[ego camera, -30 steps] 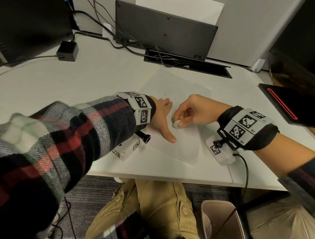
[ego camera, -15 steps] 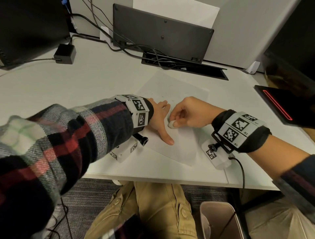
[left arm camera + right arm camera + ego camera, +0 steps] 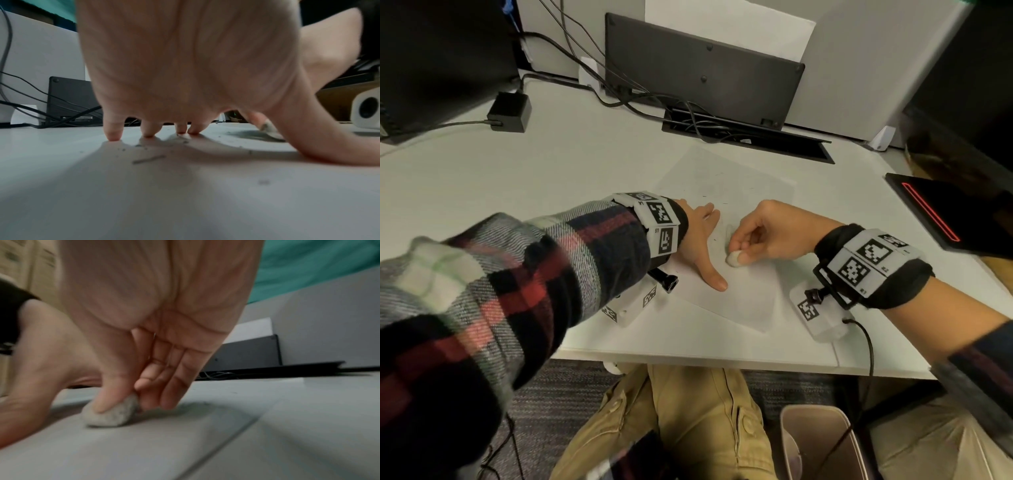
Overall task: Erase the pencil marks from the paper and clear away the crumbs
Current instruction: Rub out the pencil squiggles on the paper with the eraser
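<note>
1. paper lies flat on white desk, turned diagonally; long axis runs from far edge near the cable tray toward the near-right, near corner close to desk front edge.
2. left hand flat on paper's left part, fingers straight & spread, tips pressing sheet, thumb pointing toward the person. holds nothing, just pins the sheet.
3. left wrist view: four fingertips touching paper, thumb stretched out to the right.
4. right hand pinches eraser btwn thumb & fingers, clenched round it. eraser = small rounded grey-white lump, bottom touching paper, just right of left thumb.
5. right wrist view: eraser lies w/ long axis roughly flat along sheet, thumb on top, fingers behind it; picture is blurred.
6. crumbs = dark specks & a thin rolled sliver on paper near left fingertips; grey smudge by eraser. marks on the sheet too faint in head view to read.
7. rest: black adapter far left, dark panel upright at back, bin under the desk.
</note>
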Demonstrator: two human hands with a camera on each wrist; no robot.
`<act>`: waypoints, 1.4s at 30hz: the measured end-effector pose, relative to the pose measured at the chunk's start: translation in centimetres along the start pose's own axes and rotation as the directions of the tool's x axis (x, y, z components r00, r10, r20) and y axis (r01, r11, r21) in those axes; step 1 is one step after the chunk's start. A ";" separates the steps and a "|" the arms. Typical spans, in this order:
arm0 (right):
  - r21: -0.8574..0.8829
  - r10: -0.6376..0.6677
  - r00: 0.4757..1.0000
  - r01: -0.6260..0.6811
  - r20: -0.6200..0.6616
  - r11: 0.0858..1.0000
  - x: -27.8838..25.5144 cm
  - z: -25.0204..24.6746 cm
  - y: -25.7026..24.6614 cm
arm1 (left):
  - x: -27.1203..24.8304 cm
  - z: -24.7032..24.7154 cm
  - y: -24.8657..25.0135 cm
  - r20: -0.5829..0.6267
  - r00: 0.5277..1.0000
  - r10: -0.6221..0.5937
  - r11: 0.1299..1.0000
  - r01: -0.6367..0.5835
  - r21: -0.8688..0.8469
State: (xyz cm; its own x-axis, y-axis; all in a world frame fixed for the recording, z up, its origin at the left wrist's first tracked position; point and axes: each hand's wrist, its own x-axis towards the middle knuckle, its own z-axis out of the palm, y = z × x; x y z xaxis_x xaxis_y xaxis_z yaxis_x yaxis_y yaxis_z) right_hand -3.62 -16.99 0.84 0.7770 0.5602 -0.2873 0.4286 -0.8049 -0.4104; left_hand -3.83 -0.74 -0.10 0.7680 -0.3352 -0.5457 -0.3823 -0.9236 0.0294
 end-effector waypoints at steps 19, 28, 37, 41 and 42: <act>-0.090 0.109 0.980 -0.125 -0.167 0.988 2.1 -1.4 1.1 | -0.4 0.2 -2.7 -0.095 0.995 0.028 0.999 -0.031 -0.030; 0.040 0.104 0.983 -0.099 -0.148 0.994 1.6 -1.4 1.6 | 0.3 -0.6 -1.1 -0.049 0.998 -0.042 0.998 0.043 0.034; 0.109 0.095 0.991 -0.085 -0.092 0.990 0.9 -1.7 2.6 | 1.8 -0.6 1.2 -0.063 0.998 0.028 1.000 -0.028 0.002; 0.040 0.060 0.982 -0.053 -0.180 0.998 1.0 -2.2 2.9 | 1.4 -1.1 1.0 -0.048 0.996 0.075 0.997 -0.075 0.005; 0.038 0.058 0.984 -0.053 -0.169 0.998 1.0 -2.2 2.9 | 1.4 -1.2 1.0 -0.050 0.996 0.080 0.997 -0.079 0.004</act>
State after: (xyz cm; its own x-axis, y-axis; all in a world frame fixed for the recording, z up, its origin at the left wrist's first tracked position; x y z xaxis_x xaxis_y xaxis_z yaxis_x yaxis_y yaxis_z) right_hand -0.61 -19.15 1.25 0.8674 0.4711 -0.1603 0.3694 -0.8254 -0.4270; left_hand -2.52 -2.32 0.21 0.7598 -0.4164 -0.4993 -0.4441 -0.8933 0.0692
